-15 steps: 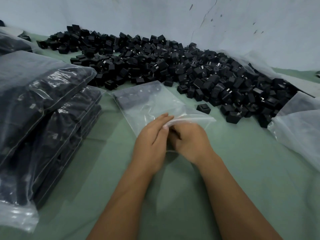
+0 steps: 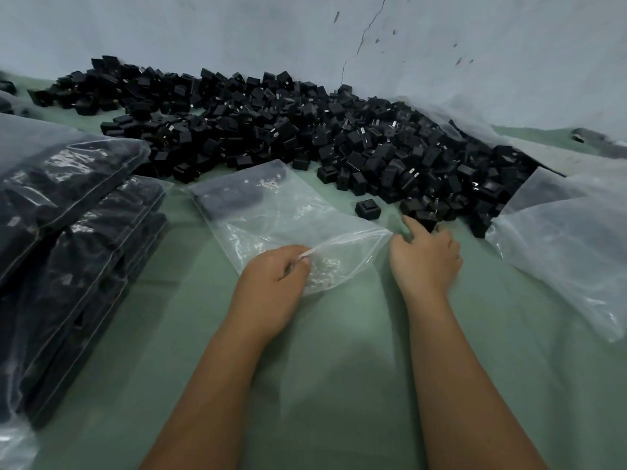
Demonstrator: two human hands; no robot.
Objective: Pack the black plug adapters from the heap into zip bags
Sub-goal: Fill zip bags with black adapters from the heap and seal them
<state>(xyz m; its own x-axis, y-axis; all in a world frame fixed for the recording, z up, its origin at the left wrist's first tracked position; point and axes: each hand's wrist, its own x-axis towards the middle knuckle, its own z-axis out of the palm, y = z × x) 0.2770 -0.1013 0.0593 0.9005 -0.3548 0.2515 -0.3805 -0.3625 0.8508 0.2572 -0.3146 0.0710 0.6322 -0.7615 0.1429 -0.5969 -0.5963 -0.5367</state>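
One heap of black adapters (image 2: 288, 137), one open zip bag (image 2: 271, 215), two hands, several filled bags (image 2: 68, 198).

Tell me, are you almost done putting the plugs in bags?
Not nearly. Done: a stack of filled bags sits at the left. In hand: the left hand pinches the open zip bag, a few adapters inside, while the right hand reaches the heap. Left: that big heap.

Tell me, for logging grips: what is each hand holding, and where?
Left hand pinches the zip bag at its open rim; right hand holds nothing.
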